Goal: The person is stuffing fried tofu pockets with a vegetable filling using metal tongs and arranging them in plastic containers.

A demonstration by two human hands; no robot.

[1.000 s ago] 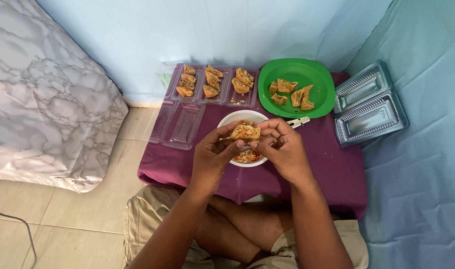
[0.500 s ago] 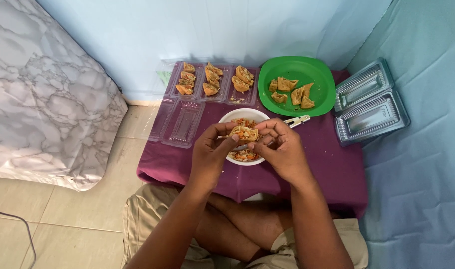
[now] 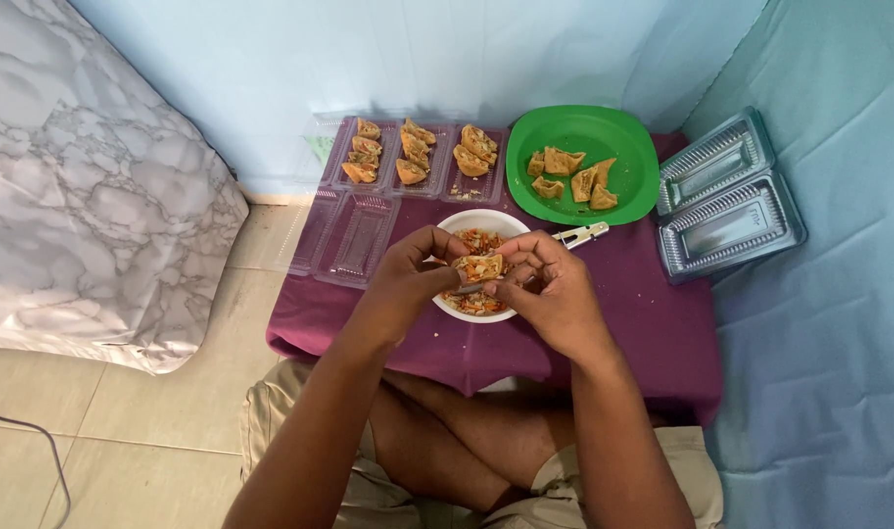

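Holding a small piece of fried tofu (image 3: 480,266) between them, the left hand (image 3: 411,277) and the right hand (image 3: 552,290) meet just above a white bowl (image 3: 486,223) near the front edge of a low table covered with a purple cloth (image 3: 653,313). The left hand's fingers are curled narrow around the near-left side of the piece; the right hand's fingertips pinch its right side, and both hands are closed on it. The piece is split open and shows a shredded orange and pale filling, the same mix that lies in the bowl beneath.

Toward the back edge of the table, a clear plastic tray (image 3: 423,157) with several compartments holds rows of stuffed pieces. Just right of it, at the back right, a green plate (image 3: 628,147) carries a handful of plain fried pieces (image 3: 569,176). A small white and metal tool (image 3: 582,235) lies on the cloth between the bowl and the plate. Empty clear trays (image 3: 354,235) sit at the table's left edge, partly overhanging it. Off the right edge, two more clear trays (image 3: 729,201) rest on a light blue sheet (image 3: 839,372).
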